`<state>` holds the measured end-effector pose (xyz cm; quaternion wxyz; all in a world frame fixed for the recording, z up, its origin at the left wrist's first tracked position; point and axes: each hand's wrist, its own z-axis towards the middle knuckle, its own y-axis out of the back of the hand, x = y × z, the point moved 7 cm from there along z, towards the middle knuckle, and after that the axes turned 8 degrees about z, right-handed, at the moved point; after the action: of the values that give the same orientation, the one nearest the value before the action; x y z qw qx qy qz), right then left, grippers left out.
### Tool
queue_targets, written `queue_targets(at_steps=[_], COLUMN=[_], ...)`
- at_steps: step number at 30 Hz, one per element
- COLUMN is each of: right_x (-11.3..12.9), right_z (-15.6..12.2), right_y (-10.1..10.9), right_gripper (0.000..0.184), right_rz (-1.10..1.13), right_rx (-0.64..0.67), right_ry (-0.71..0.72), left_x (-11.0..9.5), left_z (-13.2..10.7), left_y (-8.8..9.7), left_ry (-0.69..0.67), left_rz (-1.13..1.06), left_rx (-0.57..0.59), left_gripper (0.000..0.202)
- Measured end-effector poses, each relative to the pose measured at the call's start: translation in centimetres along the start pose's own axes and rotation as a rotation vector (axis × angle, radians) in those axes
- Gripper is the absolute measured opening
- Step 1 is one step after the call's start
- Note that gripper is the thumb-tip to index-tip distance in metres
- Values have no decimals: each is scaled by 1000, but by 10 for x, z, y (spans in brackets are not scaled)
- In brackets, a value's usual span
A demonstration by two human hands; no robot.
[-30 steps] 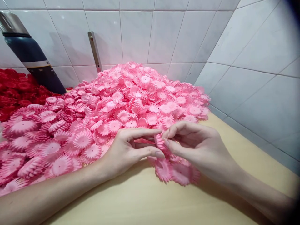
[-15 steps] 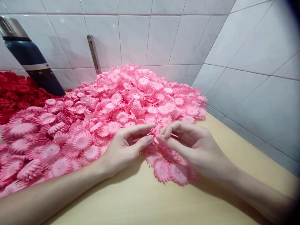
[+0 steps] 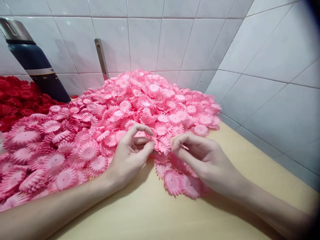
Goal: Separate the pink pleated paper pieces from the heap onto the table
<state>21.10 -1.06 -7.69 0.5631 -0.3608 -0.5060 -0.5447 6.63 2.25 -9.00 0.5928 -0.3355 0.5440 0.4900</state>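
Note:
Low over the near edge of a pink heap, my left hand pinches a small pink petal piece between thumb and forefinger. Facing it from the right, my right hand has thumb and forefinger pressed together close to that piece. Whatever lies between those right fingertips is too small or hidden to make out. Just below the hands, several loose pink flower discs with fringed edges and small centre holes lie on the table.
A large heap of pink flower discs covers the table at left and back. Red pieces are piled far left beside a dark blue bottle. A metal strip leans against the tiled wall.
My left thumb and forefinger have shifted slightly left, and the forefinger is more bent. More of the pink petal piece shows between the hands. My right hand stays nearly in place.

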Motion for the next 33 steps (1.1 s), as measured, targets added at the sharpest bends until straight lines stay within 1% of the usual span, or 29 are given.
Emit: queue_targets(at_steps=[1,4,8,13,17,20,22,25,29,33], right_x=[0,2,4,-3,-9,-9,-9,-9,-10,-11], right_z=[0,0,1,0,0,2,2,2,1,0], right_y=[-1,-1,2,-4,-2,4,7,9,8,9], right_gripper=[8,12,12,6,12,19,22,25,29,32], right_rz=[-6,-20,-14,95,120,156,160,161,169,137], right_rx=[14,33,17,61,-1,-55,-75,-91,-84,-84], right_ry=[3,13,25,-25,-68,-63,-65,-66,-76,-100], left_x=[-2,-4,-1,3,0,-3,-3,-3,-1,1], left_z=[0,1,-2,-3,-3,-4,-4,-4,-3,-3], left_y=[1,-1,-6,-8,-8,-9,-11,-13,-15,-16], left_ry=[-10,-15,-14,-40,-64,-60,-51,-50,-51,-4], left_rz=[26,95,49,42,94,149,177,192,175,108], left_rx=[-12,3,62,112,114,122,136,160,206,224], left_gripper=[6,4,12,14,14,10,12,15,12,12])
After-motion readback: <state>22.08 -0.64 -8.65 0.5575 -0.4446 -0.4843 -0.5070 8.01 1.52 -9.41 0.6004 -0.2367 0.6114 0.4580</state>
